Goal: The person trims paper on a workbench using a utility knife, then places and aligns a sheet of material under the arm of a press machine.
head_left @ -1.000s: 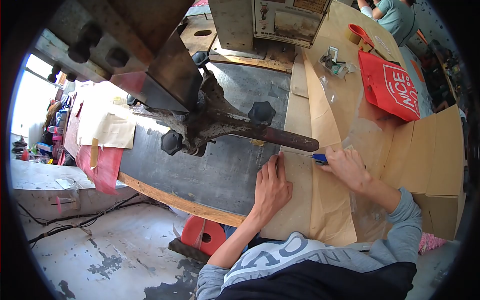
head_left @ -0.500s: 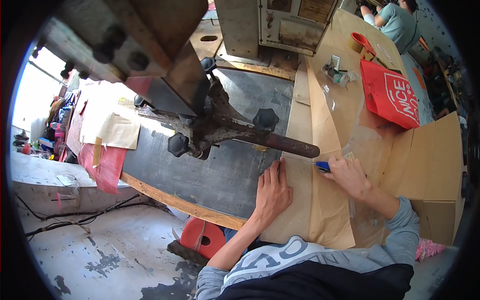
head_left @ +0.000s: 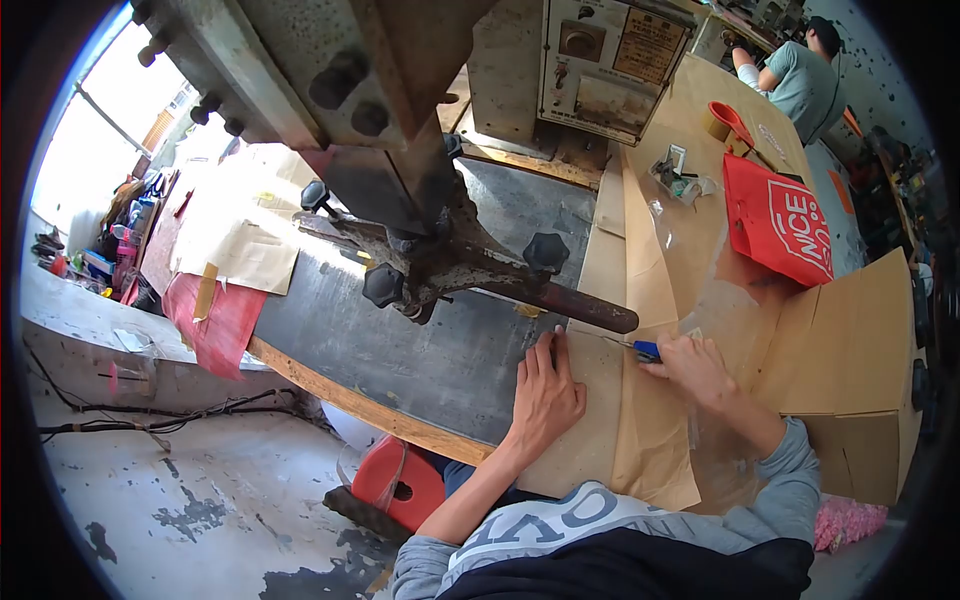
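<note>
My right hand [head_left: 697, 372] is closed around a blue utility knife [head_left: 646, 351]. The knife's thin blade points left, low over the grey-beige cardboard sheet [head_left: 585, 430] and just below the end of the machine's metal bar. Fingers stretched out, my left hand [head_left: 548, 398] lies on the left edge of that sheet and holds nothing. Creased brown kraft paper [head_left: 652, 440] lies along the sheet's right side, under my right hand. Whether the blade touches the cardboard I cannot tell.
A press with a metal arm [head_left: 570, 300] stands over the dark work plate [head_left: 400, 365]. To the right are an open cardboard box [head_left: 850, 350], a red bag [head_left: 775, 220] and a tape roll [head_left: 718, 122]. A red stool [head_left: 400, 485] stands below. Another person [head_left: 810, 85] sits at the back right.
The head view has tilted, so the machine appears shifted right and lower. My right hand has drawn the knife slightly rightward, and its blade now shows. My left hand stays on the cardboard.
</note>
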